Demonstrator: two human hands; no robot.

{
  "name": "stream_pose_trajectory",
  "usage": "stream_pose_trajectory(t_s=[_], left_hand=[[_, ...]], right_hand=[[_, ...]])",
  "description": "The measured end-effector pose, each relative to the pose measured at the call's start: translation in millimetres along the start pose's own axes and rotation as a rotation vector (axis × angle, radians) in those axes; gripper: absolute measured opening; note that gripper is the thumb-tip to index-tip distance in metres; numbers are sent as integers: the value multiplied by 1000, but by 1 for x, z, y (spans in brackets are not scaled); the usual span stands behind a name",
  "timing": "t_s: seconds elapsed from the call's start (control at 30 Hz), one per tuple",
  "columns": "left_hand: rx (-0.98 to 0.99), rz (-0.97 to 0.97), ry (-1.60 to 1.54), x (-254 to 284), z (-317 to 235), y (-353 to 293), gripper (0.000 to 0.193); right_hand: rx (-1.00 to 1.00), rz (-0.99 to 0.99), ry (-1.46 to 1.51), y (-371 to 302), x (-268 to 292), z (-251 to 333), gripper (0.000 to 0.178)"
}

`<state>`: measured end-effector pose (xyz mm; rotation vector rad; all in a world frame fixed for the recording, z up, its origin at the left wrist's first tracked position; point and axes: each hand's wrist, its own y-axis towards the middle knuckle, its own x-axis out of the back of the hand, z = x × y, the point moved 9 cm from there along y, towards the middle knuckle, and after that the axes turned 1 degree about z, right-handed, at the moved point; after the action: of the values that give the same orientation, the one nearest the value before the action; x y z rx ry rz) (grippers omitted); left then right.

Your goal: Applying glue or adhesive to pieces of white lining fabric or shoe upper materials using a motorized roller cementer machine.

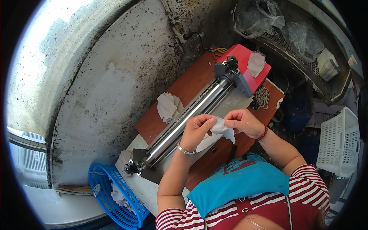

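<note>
Between my hands is a small, thin, limp white piece (223,129), with a corner hanging down; I cannot tell whether it is cloth or some other sheet. My left hand (200,128) pinches its left side between thumb and fingers. At its upper right, the thumb and fingers of my right hand (245,122) close on it. Both hands are over the near side of a roller machine, whose long shiny metal roller (203,100) runs diagonally to a red housing (242,63). Beyond the roller, a loose pile of similar white pieces (168,107) lies on the brown tabletop (153,132).
A blue plastic basket (99,180) with white pieces inside stands at the lower left. On the right are a white basket (337,142) and a shelf with clear plastic bags (260,19). A coil of string (261,97) lies beside the red housing, and a stained wall (103,92) rises behind.
</note>
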<state>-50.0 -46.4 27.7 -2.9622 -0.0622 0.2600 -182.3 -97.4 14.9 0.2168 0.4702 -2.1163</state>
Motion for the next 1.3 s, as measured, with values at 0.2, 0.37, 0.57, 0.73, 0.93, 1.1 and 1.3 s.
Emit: stream_pose_trajectory(t_s=[0.2,0.37,0.57,0.73,0.93,1.1,1.3], left_hand=[[83,22,-169,-3,14,-1,27],[117,23,-374,-4,12,-2,33],[21,18,-56,0,8,-2,16],[71,-14,-182,4,12,-1,12],[138,-50,-158,14,17,-3,14],[146,-20,-40,19,22,-2,15],[139,-64,68,23,23,0,11]], right_hand=[[58,47,136,10,-8,-9,15],[46,29,127,12,-5,-14,16],[29,2,183,11,-1,-16,22],[75,-23,304,9,-1,-15,26],[39,-30,120,13,10,-22,23],[16,-39,-3,21,21,-16,24],[23,-17,-101,22,16,-8,25]])
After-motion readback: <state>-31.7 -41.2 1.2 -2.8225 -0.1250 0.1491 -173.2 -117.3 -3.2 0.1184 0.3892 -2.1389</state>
